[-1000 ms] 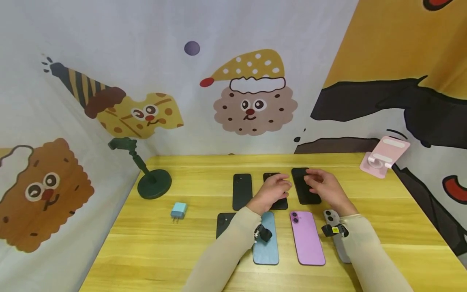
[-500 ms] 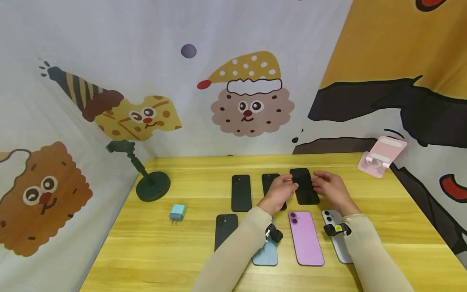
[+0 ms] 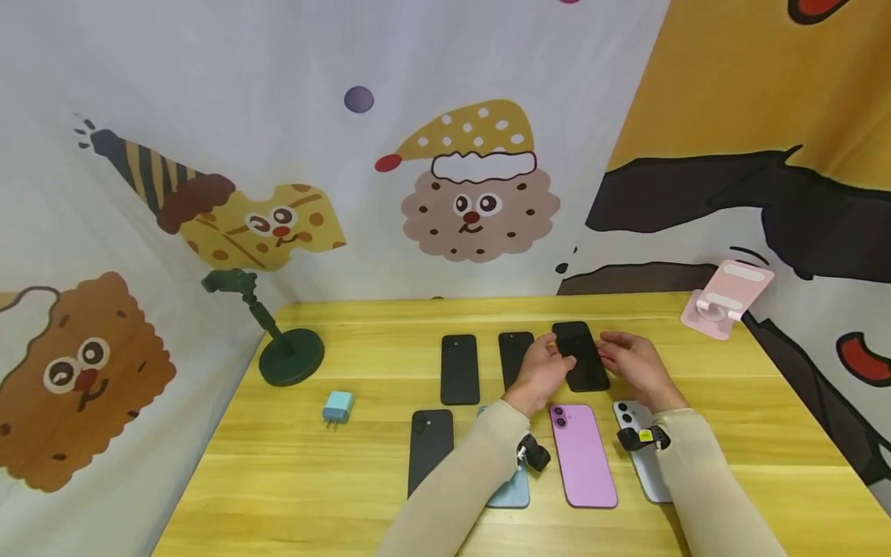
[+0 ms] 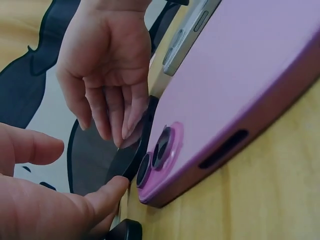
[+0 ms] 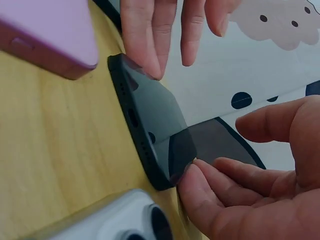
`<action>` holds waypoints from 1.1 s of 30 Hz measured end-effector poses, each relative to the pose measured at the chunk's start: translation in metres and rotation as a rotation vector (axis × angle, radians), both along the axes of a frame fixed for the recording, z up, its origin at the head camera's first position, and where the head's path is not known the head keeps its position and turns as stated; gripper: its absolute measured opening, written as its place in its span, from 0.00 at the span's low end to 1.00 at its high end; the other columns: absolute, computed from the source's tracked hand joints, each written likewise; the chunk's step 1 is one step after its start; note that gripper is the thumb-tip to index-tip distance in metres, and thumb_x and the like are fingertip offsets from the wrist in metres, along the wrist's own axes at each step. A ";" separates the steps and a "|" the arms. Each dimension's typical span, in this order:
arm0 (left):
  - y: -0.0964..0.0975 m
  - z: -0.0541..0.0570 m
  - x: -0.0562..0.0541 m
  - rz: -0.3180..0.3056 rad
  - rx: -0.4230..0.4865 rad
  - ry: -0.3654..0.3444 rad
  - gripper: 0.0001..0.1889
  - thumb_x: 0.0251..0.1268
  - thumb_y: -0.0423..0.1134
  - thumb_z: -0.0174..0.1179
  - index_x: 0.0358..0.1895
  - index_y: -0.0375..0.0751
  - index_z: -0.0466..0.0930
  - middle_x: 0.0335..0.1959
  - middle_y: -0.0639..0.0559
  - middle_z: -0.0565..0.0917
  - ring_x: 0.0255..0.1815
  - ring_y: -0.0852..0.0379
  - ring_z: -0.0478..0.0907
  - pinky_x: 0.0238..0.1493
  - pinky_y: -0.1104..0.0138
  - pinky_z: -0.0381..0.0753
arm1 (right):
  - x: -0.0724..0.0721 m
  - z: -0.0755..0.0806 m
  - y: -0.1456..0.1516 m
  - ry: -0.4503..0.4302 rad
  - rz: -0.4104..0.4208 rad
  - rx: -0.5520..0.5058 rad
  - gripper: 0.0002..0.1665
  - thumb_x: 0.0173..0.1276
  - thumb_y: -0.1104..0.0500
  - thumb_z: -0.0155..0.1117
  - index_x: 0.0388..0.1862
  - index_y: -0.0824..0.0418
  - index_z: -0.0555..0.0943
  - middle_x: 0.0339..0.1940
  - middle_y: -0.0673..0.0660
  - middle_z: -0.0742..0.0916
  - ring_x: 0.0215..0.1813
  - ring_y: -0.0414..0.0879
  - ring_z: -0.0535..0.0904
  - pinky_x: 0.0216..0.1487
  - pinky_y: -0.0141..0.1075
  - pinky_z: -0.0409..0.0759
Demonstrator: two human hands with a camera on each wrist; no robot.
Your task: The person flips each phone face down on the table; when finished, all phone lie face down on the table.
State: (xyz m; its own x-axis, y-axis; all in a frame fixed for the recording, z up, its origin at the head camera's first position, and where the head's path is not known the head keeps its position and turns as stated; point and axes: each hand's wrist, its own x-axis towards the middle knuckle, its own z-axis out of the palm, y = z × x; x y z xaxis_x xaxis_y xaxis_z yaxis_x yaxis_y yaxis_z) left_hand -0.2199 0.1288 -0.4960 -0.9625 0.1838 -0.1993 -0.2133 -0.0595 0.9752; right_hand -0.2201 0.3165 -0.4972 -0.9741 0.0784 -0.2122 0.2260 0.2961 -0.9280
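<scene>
A black phone lies screen up at the back right of the table, its glossy glass mirroring the wall cloth. At its left edge is my left hand, fingertips against the side in the right wrist view and thumb raised. My right hand is at the opposite edge, its fingertips touching the near corner in the right wrist view. Neither hand grips the phone. Beneath my left forearm a light blue phone is partly covered. A white phone lies partly under my right wrist, with a pink phone between the forearms.
Further black phones stand in the rows: one at back left, one partly behind my left hand, one in front. A blue charger plug and green stand are left. A pink folding stand sits at back right.
My left hand has moved right, from over the middle black phone to the left edge of the right one. My right hand has shifted from over that phone to its right edge.
</scene>
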 end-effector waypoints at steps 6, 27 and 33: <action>-0.001 0.000 -0.001 0.009 0.071 -0.053 0.35 0.72 0.27 0.64 0.80 0.35 0.64 0.72 0.31 0.74 0.66 0.38 0.81 0.63 0.44 0.84 | 0.000 -0.003 -0.001 0.044 0.058 0.119 0.38 0.83 0.51 0.59 0.80 0.73 0.64 0.74 0.73 0.77 0.73 0.61 0.75 0.56 0.22 0.82; -0.002 -0.010 -0.010 -0.061 0.255 -0.051 0.32 0.66 0.17 0.61 0.74 0.34 0.73 0.50 0.45 0.80 0.43 0.51 0.84 0.41 0.70 0.87 | 0.003 0.009 -0.018 0.040 0.124 0.173 0.44 0.78 0.44 0.66 0.78 0.73 0.68 0.75 0.74 0.76 0.63 0.57 0.83 0.54 0.36 0.87; -0.005 -0.012 -0.012 -0.171 0.294 -0.108 0.31 0.73 0.24 0.63 0.75 0.50 0.75 0.64 0.45 0.79 0.57 0.42 0.86 0.58 0.51 0.89 | 0.003 0.010 -0.014 0.008 0.133 0.096 0.48 0.77 0.40 0.67 0.83 0.66 0.63 0.74 0.73 0.76 0.59 0.52 0.84 0.48 0.39 0.89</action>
State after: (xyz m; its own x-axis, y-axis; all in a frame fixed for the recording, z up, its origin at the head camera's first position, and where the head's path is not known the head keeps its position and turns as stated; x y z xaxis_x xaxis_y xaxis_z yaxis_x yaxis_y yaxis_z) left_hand -0.2314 0.1240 -0.5083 -0.8890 0.4054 -0.2128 -0.3454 -0.2888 0.8929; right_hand -0.2171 0.3022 -0.4874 -0.9788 -0.0313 -0.2023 0.1720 0.4105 -0.8955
